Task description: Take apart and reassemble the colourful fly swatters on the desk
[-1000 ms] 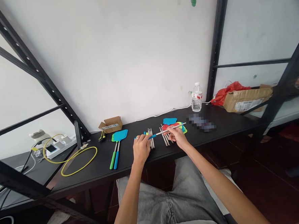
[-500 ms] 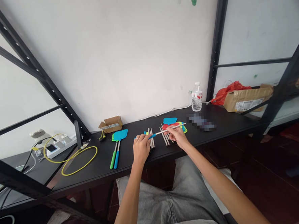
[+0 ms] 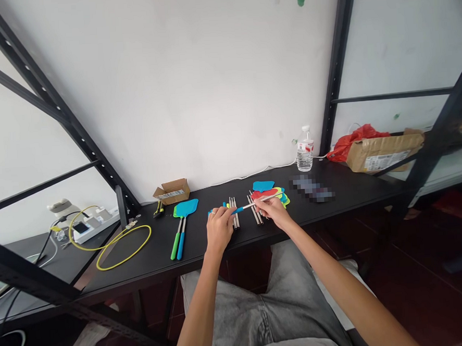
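Observation:
A thin metal rod with a blue handle point(image 3: 239, 210) is held slantwise above the table between my two hands. My left hand point(image 3: 219, 227) is closed around the blue handle, hiding much of it. On the silvery shaft, my right hand point(image 3: 273, 210) pinches with thumb and fingers. Beneath and beside the hands lie several metal rods point(image 3: 259, 221), with another group of rods point(image 3: 236, 220) by my left fingers. Past my right hand rest loose fly swatter heads: a blue head point(image 3: 263, 185), a red head point(image 3: 259, 195) and yellow-green ones. Fly swatters point(image 3: 186, 209) with blue and green handles lie left.
A small cardboard box point(image 3: 173, 191) stands by the wall, near a looped yellow cable point(image 3: 149, 240) and a power strip point(image 3: 101, 225). A water bottle point(image 3: 305, 150) and a blurred item point(image 3: 312, 188) are to the right. Black shelf posts point(image 3: 338, 67) rise at both sides.
My right hand has shifted slightly left along with the rod, whose tip is a little closer in. My left hand stays on the blue handle.

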{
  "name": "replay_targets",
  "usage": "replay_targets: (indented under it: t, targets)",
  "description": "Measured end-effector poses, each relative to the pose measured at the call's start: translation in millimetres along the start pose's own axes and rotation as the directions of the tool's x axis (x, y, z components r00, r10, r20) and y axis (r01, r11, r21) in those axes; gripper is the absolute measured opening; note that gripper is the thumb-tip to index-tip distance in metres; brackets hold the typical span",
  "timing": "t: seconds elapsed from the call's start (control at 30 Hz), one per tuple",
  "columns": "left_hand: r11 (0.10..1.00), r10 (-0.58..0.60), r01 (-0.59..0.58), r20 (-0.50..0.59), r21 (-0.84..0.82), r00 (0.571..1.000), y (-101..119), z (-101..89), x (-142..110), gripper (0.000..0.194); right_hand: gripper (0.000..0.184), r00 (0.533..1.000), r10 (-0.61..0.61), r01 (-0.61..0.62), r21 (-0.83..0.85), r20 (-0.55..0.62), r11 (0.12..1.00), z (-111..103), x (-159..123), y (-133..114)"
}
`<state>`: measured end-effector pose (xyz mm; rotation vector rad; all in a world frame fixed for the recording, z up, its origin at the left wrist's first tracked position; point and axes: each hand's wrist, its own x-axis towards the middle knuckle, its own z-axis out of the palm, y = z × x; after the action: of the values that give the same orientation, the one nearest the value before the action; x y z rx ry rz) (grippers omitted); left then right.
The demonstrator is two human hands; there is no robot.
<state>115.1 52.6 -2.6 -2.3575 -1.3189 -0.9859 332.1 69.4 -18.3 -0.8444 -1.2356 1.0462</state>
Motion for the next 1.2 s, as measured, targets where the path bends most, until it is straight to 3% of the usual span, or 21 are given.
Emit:
replay_targets:
  t: [0.13, 0.37, 0.57, 1.2]
  targets:
    - [1.0, 0.001, -0.001, -0.015, 0.016, 1.0, 0, -0.1, 0, 0.031, 0.038, 1.0, 0.011, -0.01, 0.058, -0.014, 0.998, 0, 1, 1]
    - [0.998, -0.051, 0.053, -0.055, 0.026, 0.997, 0, 0.6, 0, 0.032, 0.035, 0.983, 0.058, -0.013, 0.25, -0.174, 0.968, -6, 6, 3]
    - [0.999, -0.043, 0.044, -0.064, 0.016, 0.997, -1, 0.1, 0, 0.032, 0.033, 0.975, 0.039, 0.014, 0.232, -0.221, 0.973, -7, 4, 0]
    - [0.997, 0.02, -0.024, -0.06, -0.079, 0.998, 0, -1.9, 0, 0.028, 0.039, 0.994, 0.026, -0.01, 0.148, -0.105, 0.989, -4, 5, 8]
